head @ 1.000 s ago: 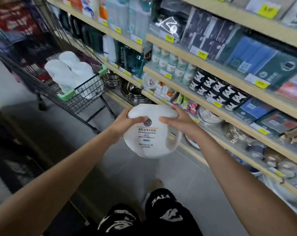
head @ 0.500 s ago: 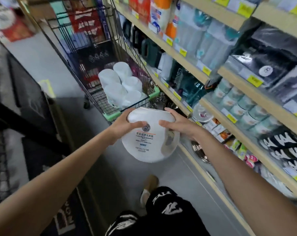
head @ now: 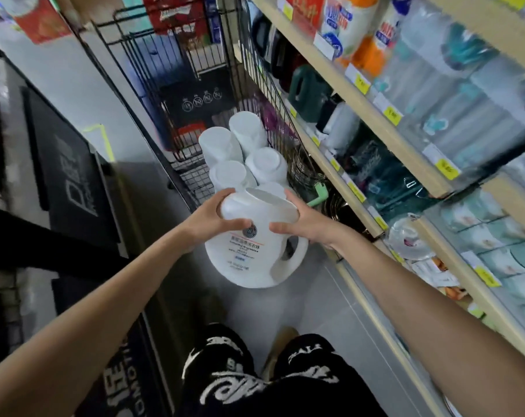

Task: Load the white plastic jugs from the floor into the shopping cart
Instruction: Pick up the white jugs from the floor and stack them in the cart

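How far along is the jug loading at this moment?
Done: at least four white jugs lie in the shopping cart. In hand: a labelled jug, gripped by the left hand and right hand, at the cart's near end. Left: setting it in; the visible floor shows no further jugs.

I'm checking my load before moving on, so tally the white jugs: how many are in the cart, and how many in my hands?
White jugs in the cart: 5 (one mostly hidden)
White jug held by left hand and right hand: 1
Total: 6
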Available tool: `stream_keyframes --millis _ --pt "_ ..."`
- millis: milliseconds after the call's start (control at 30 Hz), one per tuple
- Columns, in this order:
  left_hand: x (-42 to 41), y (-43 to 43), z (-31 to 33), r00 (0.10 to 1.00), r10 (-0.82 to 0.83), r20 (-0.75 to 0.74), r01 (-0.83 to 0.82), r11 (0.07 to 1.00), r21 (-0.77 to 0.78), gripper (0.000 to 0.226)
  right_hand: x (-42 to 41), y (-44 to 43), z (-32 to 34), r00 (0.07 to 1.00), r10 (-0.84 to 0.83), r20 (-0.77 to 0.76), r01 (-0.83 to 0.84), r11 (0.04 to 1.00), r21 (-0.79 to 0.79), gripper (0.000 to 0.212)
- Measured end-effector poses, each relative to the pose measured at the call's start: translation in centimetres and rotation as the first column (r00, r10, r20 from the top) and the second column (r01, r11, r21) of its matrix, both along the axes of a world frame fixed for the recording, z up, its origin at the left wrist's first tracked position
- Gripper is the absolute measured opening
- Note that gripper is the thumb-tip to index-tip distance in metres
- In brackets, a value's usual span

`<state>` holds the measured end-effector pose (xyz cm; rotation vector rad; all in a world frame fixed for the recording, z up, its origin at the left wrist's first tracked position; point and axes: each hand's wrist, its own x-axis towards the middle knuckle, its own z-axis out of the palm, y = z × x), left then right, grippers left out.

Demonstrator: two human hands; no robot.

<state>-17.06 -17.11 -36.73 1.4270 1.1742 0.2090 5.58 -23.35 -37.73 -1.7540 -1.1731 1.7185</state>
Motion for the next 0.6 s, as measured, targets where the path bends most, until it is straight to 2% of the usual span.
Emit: stream_keyframes --millis 67,167,233,333,433,500,600 --pt "0.0 2.9 -0.7 0.998 -0.056 -0.012 0.056 0.998 -0.011 0.081 -0.3 1.9 -1.0 1.000 -0.019 0.021 0.019 1.000 -0.006 0.128" --pt "-0.2 7.7 -1.9 0.984 -0.176 -0.027 0.174 0.984 -0.049 0.090 -1.2 4.4 -2.4 0.993 -0.115 0.030 0.114 0.993 0.016 0.096" --pt "-0.4 10.8 -2.4 0.967 -0.249 -0.047 0.245 0.966 -0.078 0.098 -2.2 5.8 -3.4 0.977 -0.204 0.060 0.203 0.979 0.029 0.089" --pt "-0.3 15.0 -3.5 0.956 -0.285 -0.062 0.272 0.948 -0.166 0.105 -4.1 7.9 -4.7 0.945 -0.294 0.144 0.291 0.956 0.043 0.101" --pt "0.0 17.6 -5.2 0.950 -0.302 -0.082 0.283 0.941 -0.187 0.084 -5.7 9.5 -6.2 0.909 -0.342 0.238 0.338 0.939 0.059 0.107" --pt "0.3 18.8 -6.6 0.936 -0.327 -0.128 0.301 0.935 -0.189 0.081 -6.5 10.2 -7.2 0.886 -0.322 0.333 0.307 0.947 0.099 0.106" --pt "0.3 19.9 -8.7 0.916 -0.363 -0.173 0.310 0.911 -0.271 0.083 -7.1 11.0 -8.5 0.849 -0.194 0.492 0.192 0.980 0.056 0.112"
